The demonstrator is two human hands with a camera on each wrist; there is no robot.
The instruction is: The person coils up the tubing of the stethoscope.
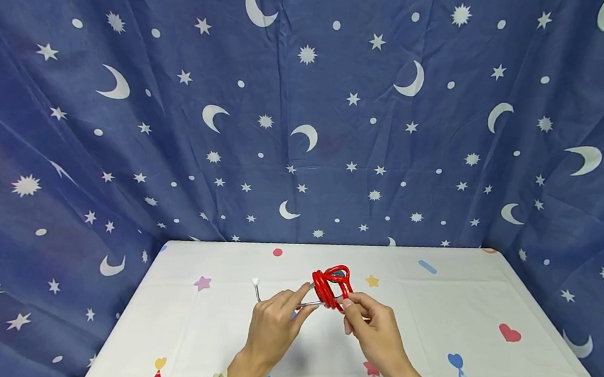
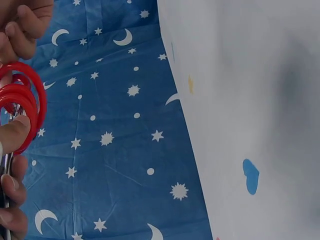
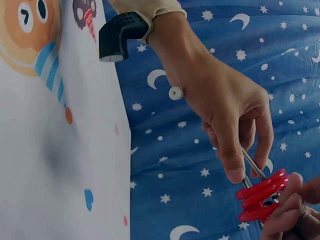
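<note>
A stethoscope with red tubing [image 1: 326,291] is held up above the table between both hands. Its tubing is wound in several loops around the metal ear tubes [image 3: 254,164]. My left hand [image 1: 271,327] grips the metal tubes, thumb close to the coils. On the other side, my right hand [image 1: 381,336] pinches a red loop between thumb and fingers. A white ear tip [image 1: 255,281] sticks out beyond the left hand, also visible near that wrist in the right wrist view. Within the upper loop shows a dark round part [image 1: 338,273], mostly covered by tubing.
Below the hands lies a white tablecloth [image 1: 220,316] printed with stars, hearts and party hats. A blue curtain [image 1: 313,90] with moons and stars hangs behind the table and along its sides. A dark wrist device [image 3: 120,35] sits at the left sleeve.
</note>
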